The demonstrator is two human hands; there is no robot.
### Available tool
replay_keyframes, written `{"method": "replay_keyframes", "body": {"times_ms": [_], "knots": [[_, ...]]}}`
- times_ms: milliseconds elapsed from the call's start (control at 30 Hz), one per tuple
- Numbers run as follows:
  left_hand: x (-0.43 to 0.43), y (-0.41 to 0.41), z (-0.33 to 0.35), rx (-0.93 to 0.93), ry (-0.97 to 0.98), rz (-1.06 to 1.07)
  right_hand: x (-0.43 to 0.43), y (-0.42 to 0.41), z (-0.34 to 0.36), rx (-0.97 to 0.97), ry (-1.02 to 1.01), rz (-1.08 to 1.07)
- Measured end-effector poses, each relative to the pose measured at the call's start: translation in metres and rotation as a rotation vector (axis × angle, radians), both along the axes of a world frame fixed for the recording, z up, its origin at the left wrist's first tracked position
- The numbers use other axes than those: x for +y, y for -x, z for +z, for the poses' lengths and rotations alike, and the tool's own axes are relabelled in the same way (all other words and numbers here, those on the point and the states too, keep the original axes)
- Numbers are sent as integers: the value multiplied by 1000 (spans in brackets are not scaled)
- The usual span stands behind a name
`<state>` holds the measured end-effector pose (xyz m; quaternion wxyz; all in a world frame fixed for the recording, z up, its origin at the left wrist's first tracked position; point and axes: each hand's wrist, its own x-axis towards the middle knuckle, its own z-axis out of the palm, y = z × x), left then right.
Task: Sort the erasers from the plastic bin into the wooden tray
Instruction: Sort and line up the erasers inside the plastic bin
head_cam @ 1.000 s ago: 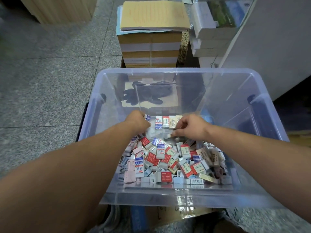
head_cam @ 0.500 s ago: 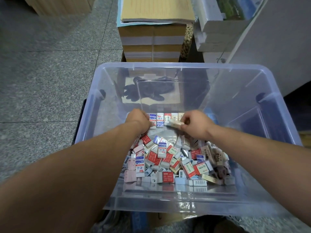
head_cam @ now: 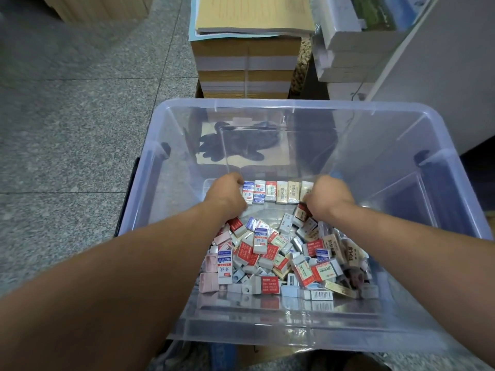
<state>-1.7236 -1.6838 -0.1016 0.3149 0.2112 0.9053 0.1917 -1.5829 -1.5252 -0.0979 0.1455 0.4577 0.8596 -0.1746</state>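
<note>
A clear plastic bin (head_cam: 267, 105) stands on the floor in front of me. Its near half holds a loose pile of erasers (head_cam: 284, 258) in red, blue, beige and pink wrappers. Further in, a short row of upright erasers (head_cam: 276, 192) stands side by side on the bin floor. My left hand (head_cam: 227, 195), fingers curled, holds the blue eraser (head_cam: 247, 192) at the row's left end. My right hand (head_cam: 328, 198) pinches a beige eraser (head_cam: 306, 190) against the row's right end. The wooden tray is not in view.
Behind the bin rises a tall stack of paper pads (head_cam: 246, 57). White boxes (head_cam: 353, 54) and a white cabinet side (head_cam: 442, 81) stand at the back right. Grey stone floor (head_cam: 80, 124) lies to the left. A dark object (head_cam: 235, 148) shows through the bin's far wall.
My right hand lifted a beige eraser from the pile and brought it to the right end of the row. My left hand stayed at the left end.
</note>
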Motion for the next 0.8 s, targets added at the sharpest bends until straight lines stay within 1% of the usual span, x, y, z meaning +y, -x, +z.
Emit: {"method": "replay_keyframes", "body": {"times_ms": [167,300,400,500,567,667,800], "knots": [[-1,0,-3,94,1,-53,3,0,-2,20,5,72],[-1,-2,0,177,8,-108,4,1,2,21,-58,119],[-2,-7,7,210,74,-167,4,1,18,18,39,148],[-2,-11,15,90,122,-262,-3,-2,35,-111,162,303],[-3,-12,18,1,133,-311,-10,-7,38,-164,199,347],[-7,-16,20,-51,187,-381,-16,-13,34,-140,102,381],[-10,-20,20,-40,231,-407,-20,-15,25,-84,16,387]]}}
